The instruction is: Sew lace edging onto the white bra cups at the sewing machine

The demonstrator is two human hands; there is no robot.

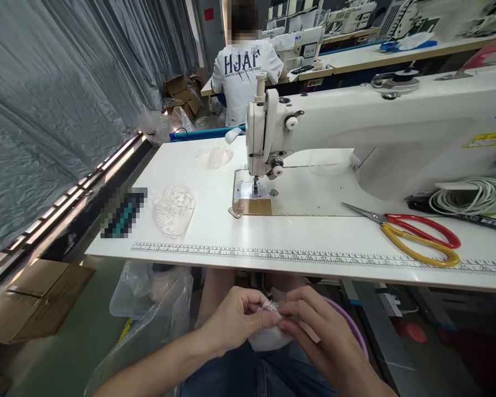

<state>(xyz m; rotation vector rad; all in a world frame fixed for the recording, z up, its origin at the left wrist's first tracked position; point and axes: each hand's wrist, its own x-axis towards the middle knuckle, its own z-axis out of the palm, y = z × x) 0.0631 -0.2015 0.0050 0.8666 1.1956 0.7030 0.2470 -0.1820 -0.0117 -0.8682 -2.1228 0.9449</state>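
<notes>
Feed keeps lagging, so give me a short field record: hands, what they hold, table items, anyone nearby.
left hand: pinches white fabric piece, below table edge
right hand: pinches the same piece
sewing machine: on table, ahead of hands
scissors: flat on table, right of needle
lace pieces: on table, left of machine
other person: seated ahead, back turned

Bright, even overhead light. Sheen on my white table and sewing machine; the strip under the plastic curtain is blown out. Below the tabletop it's dimmer: my left hand, right hand and lace piece are shaded, slightly soft. Edges bow, wide-angle. Two patches pixelated. Far benches wash out.
</notes>
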